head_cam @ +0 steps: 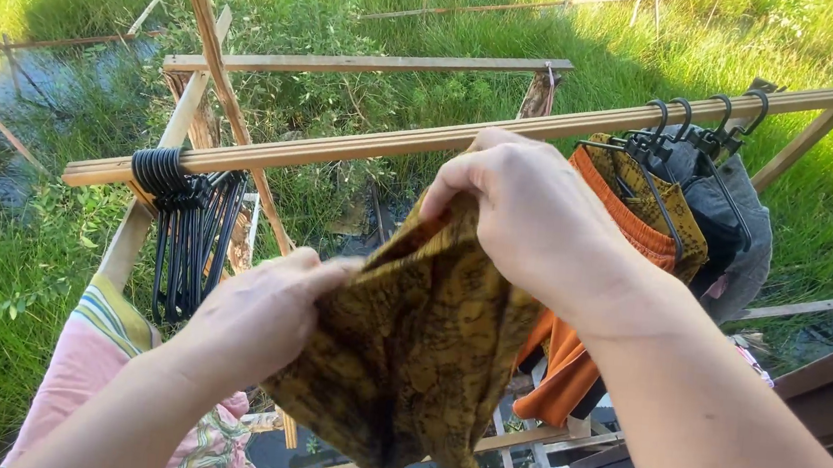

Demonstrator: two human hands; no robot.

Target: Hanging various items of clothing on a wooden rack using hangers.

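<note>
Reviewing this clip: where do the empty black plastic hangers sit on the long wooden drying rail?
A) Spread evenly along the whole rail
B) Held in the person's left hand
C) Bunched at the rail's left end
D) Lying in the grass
C: the bunch of empty black plastic hangers hangs at the left end of the long wooden rail, while both hands grip the mustard-yellow patterned cloth.

Your left hand (264,316) and right hand (528,219) were both bare, with no gloves, rings or bracelets on the parts that showed. Your forearms were bare too, uncovered from the wrists right down to the bottom edge of the view, so no sleeve or cuff could be seen on either side. No watch or band sat at either wrist. Your fingernails were mostly hidden from the camera; those that showed looked short and plain.
</note>
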